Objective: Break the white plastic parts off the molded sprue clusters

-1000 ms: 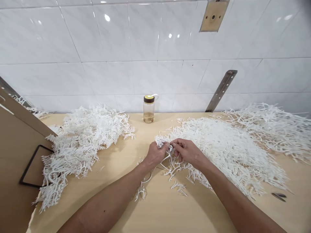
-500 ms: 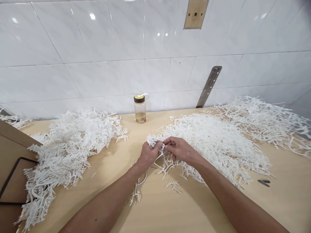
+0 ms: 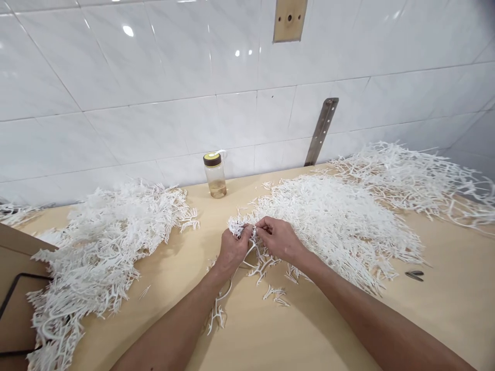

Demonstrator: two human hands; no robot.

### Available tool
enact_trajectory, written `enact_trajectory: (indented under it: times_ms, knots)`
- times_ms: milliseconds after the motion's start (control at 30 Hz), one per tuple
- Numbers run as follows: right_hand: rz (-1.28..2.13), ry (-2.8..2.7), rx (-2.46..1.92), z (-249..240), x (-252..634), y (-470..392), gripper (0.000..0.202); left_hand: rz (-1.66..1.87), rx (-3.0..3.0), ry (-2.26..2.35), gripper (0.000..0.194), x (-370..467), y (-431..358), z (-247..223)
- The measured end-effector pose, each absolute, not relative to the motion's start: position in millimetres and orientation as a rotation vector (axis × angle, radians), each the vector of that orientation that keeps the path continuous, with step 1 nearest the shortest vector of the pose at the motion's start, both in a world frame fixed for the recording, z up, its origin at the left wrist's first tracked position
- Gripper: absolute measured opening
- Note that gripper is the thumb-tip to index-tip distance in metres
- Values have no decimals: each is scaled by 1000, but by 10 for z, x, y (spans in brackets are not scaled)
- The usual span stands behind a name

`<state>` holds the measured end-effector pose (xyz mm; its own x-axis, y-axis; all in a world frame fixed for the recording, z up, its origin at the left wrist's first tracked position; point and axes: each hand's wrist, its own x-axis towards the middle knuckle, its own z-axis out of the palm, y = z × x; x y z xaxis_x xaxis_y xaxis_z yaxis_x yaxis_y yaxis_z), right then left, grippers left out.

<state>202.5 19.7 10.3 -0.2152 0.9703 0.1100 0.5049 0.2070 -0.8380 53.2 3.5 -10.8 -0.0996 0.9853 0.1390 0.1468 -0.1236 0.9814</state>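
Observation:
My left hand (image 3: 233, 249) is closed on a white branched plastic sprig (image 3: 235, 225), whose bushy tips stick out above the thumb. A thin stem trails below this hand to forked ends on the table. My right hand (image 3: 279, 238) pinches at the sprig's near side, fingertips almost against the left thumb. Just what lies between those fingertips is too small to make out clearly. Beside the right hand spreads a large pile of white branched pieces (image 3: 332, 221). Short loose bits (image 3: 276, 294) lie on the table below the hands.
Another white heap (image 3: 119, 232) lies at left beside a brown panel (image 3: 19, 268) with a black frame. A bottle (image 3: 215, 178) stands near the tiled wall. Longer white strands (image 3: 421, 175) are at the back right, small metal snips (image 3: 414, 275) at right, a metal bracket (image 3: 322, 131) against the wall.
The view has shifted and tilted slightly. My right fingers have closed in on the sprig, nearer the left thumb. The left hand still grips it.

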Motion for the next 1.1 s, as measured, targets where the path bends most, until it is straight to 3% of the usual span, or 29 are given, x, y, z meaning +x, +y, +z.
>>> enact_trajectory:
  times_ms: [133,1100]
  knots:
    - [658,-1920,-1321,117,2017,178,15,1302,1303,1369,32,519,60,-126]
    - [478,-2027,-1080,-32,2014,144,16,1303,1196,1317,41,535,67,-113]
